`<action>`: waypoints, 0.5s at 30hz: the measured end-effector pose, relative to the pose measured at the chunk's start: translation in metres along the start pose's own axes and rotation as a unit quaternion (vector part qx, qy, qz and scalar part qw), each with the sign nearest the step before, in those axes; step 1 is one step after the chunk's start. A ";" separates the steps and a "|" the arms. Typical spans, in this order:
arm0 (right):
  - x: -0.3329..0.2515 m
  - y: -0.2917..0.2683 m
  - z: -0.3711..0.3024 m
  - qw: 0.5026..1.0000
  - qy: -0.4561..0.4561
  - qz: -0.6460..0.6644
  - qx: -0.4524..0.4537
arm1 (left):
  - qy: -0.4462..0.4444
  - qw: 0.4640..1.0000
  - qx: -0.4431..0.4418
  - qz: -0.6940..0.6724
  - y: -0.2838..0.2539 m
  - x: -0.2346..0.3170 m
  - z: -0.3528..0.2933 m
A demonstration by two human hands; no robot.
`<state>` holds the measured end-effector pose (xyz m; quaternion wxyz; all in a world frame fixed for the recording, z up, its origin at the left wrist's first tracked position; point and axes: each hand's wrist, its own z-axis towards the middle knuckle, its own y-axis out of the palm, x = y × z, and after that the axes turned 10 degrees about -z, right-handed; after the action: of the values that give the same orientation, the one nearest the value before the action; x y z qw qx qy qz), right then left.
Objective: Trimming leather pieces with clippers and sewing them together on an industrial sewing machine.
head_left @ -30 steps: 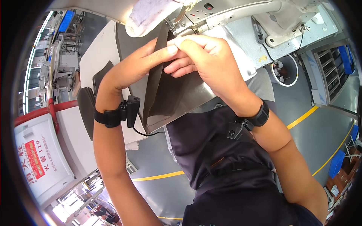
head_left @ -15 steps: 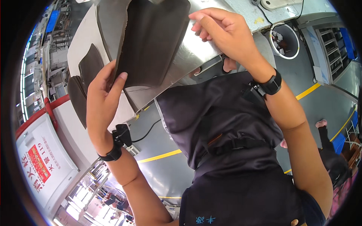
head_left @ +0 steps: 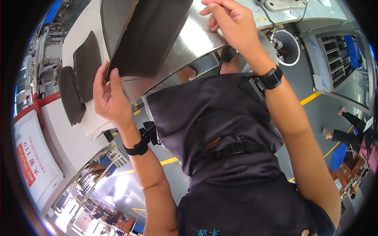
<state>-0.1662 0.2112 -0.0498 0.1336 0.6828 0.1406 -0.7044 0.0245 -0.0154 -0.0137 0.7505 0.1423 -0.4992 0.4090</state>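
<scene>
A large dark brown, leather-like sheet [head_left: 153, 39] lies over the shiny metal tabletop [head_left: 197, 35], with its left edge raised. My left hand [head_left: 112, 96] is closed on the sheet's near left corner, pinching it between thumb and fingers. To the right of the sheet, my right hand [head_left: 234, 25] hovers with fingers loosely bent and apart, holding nothing I can see. Left of my left hand, a smaller dark panel [head_left: 87, 65] and a stack of narrow dark pieces [head_left: 71, 96] rest on a white surface [head_left: 75, 41].
A bin with scraps [head_left: 295, 49] stands on the floor at the right, by a metal rack cabinet [head_left: 334, 55]. A white device [head_left: 281, 4] with a cable sits on the far table. Another person's shoe [head_left: 226, 55] shows under the table; someone else [head_left: 354, 133] is at far right.
My left hand has slid to the sheet's corner, now gripping it nearer the fingertips. My right hand has moved slightly off the sheet's right edge. The whole view has shifted.
</scene>
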 end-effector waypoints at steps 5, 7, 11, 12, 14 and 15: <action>-0.002 -0.004 0.003 0.997 -0.055 -0.041 -0.022 | 0.023 0.997 0.066 -0.011 0.004 -0.002 0.001; -0.005 -0.001 0.003 0.998 -0.047 -0.042 -0.005 | -0.004 0.998 0.056 0.007 0.001 -0.001 0.004; -0.017 0.000 0.000 0.999 -0.004 -0.042 0.005 | -0.016 0.994 0.109 -0.022 0.005 0.015 0.009; -0.019 0.000 0.002 0.999 0.023 -0.042 -0.002 | -0.017 0.993 0.116 -0.027 0.007 0.018 0.013; -0.020 -0.005 0.007 0.998 0.031 -0.043 -0.042 | -0.051 0.990 0.127 -0.046 0.004 0.027 0.018; -0.021 -0.007 0.008 0.998 0.036 -0.001 -0.056 | -0.051 0.989 0.127 -0.057 0.007 0.029 0.021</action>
<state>-0.1758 0.2142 -0.0288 0.1656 0.6992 0.1857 -0.6702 0.0108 -0.0098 0.0195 0.7218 0.2851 -0.4724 0.4178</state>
